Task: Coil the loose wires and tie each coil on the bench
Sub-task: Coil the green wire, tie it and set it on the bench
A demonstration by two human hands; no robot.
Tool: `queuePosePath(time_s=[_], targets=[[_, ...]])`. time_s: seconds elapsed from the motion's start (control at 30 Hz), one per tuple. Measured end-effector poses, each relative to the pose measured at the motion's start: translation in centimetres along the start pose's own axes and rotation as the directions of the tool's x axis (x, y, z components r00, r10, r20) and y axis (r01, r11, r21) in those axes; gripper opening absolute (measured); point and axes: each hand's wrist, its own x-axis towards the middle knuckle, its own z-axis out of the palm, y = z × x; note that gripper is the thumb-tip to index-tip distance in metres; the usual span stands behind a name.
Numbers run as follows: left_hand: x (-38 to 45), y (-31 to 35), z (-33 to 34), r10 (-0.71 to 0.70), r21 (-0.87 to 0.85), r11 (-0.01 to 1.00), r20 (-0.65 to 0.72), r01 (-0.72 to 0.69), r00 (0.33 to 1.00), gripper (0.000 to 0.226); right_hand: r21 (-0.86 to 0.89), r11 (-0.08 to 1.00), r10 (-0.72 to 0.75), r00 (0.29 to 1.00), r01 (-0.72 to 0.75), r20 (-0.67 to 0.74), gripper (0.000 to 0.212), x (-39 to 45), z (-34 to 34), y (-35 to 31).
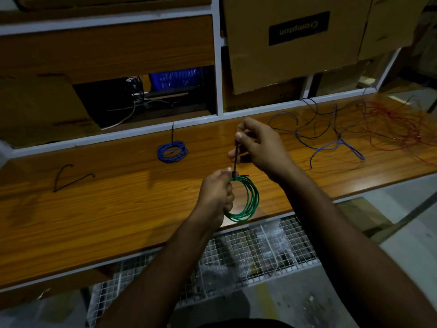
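My left hand (217,192) grips a coil of green wire (250,202) above the bench's front edge. A black cable tie (236,159) wraps the top of the coil and sticks upward. My right hand (260,147) pinches the tie's tail between thumb and fingers above the coil. A blue coil (172,151) with a black tie standing up from it lies on the wooden bench (94,209). Loose purple-blue wire (331,138) sprawls to the right, and loose red wire (397,129) lies tangled at the far right.
Loose black cable ties (68,178) lie on the bench at left. Cardboard boxes (295,39) fill the white shelving behind. A wire-mesh rack (248,261) with plastic-wrapped items sits below the bench front.
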Motion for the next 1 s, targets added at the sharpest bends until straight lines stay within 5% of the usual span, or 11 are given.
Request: queuePosePath(time_s=[0.17, 0.4, 0.47, 0.57, 0.67, 0.77, 0.87, 1.0], targets=[[0.8, -0.8, 0.2, 0.034, -0.020, 0.999, -0.149, -0.037, 0.988, 0.019, -0.100, 0.993, -0.069, 0.998, 0.068, -0.007, 0.012, -0.8, 0.4, -0.4], [2.6, -2.1, 0.6, 0.169, 0.233, 0.969, -0.381, -0.082, 0.909, 0.028, -0.169, 0.984, -0.049, 0.999, 0.049, 0.003, 0.014, -1.2, 1.3, 0.5], [2.7, -2.4, 0.2, 0.116, 0.192, 0.980, -0.344, -0.051, 0.932, 0.025, -0.107, 0.994, 0.001, 1.000, -0.001, -0.006, 0.012, -1.3, 1.4, 0.7], [2.6, -1.9, -1.0, -0.085, -0.097, 0.993, -0.134, 0.072, 0.987, 0.017, 0.083, 0.995, 0.052, 0.998, -0.049, -0.035, 0.011, -0.9, 0.9, 1.2], [2.2, -1.2, -2.4, -0.141, -0.229, 0.963, 0.014, 0.140, 0.990, 0.024, -0.199, 0.980, 0.007, 1.000, -0.007, -0.002, 0.022, 0.0, 0.5, 2.5], [2.3, -0.6, -4.3, -0.148, -0.317, 0.934, 0.082, 0.167, 0.986, 0.031, -0.396, 0.911, 0.210, 0.958, -0.118, 0.196, 0.045, -0.4, 1.1, 4.6], [3.0, -0.1, -6.5, -0.161, -0.369, 0.909, 0.114, 0.192, 0.980, 0.037, -0.307, 0.923, 0.338, 0.868, -0.231, 0.363, 0.029, -1.5, 2.5, 6.4], [3.6, 0.4, -9.0, -0.183, -0.352, 0.916, 0.065, 0.194, 0.981, 0.049, -0.076, 0.938, 0.341, 0.868, -0.337, 0.360, 0.014, -1.6, 5.0, 7.7]])
